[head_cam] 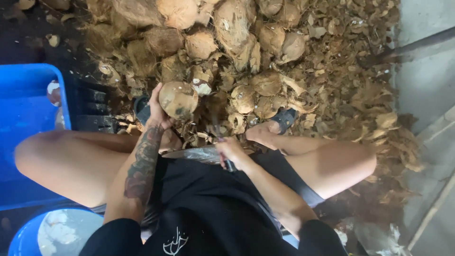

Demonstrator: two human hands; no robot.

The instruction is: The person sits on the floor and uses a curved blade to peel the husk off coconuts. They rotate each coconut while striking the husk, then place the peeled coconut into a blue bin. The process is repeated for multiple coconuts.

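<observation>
The coconut [178,99] sat in the left hand [158,110], raised a little above the ground in front of the person's knees. It was round and pale brown, mostly stripped of husk, with a dark patch on its lower side and a few rough fibres clinging to it. The left hand's fingers were curled around its left side, gripping it firmly. The right hand [232,152] was closed around the dark handle of a knife [201,153], whose broad grey blade lay roughly level, pointing left below the coconut; the blade was blurred, so its edge could not be made out.

Just beyond the coconut rose a heap of coconuts [227,33], some husked and smooth, others with shaggy husk on them. Around and to the right of it the ground was covered with torn brown husk pieces [341,90], spreading to a grey concrete floor [426,85]. The person's feet in dark sandals [284,118] rested among the scraps. On the left stood a blue tub [28,95], and near the lower left corner a blue bucket [21,239] held white pieces.
</observation>
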